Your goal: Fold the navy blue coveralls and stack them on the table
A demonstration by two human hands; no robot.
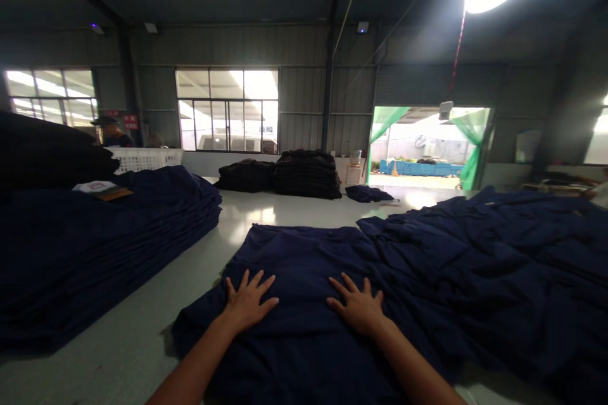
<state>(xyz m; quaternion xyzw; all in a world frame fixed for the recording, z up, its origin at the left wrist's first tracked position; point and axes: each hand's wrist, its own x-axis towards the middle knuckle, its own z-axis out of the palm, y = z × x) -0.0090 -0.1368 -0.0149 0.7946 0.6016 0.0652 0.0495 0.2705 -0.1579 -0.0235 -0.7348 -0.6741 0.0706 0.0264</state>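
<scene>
A dark blue garment (304,253) lies spread on the pale table (137,310) in front of me. My left hand (247,304) rests flat on its left part, fingers spread and nothing held. On the right part lies my right hand (358,307), palm down with the fingers apart, also holding nothing. A gap of smooth cloth separates the two hands. The garment's right side touches a loose, crumpled heap of blue cloth (494,266).
A tall stack of folded blue cloth (118,247) stands at left, bearing papers (104,190). Black folded stacks (306,174) and a small blue bundle (368,193) sit at the table's far side. Behind the left stack are a white crate (147,159) and a person (114,133).
</scene>
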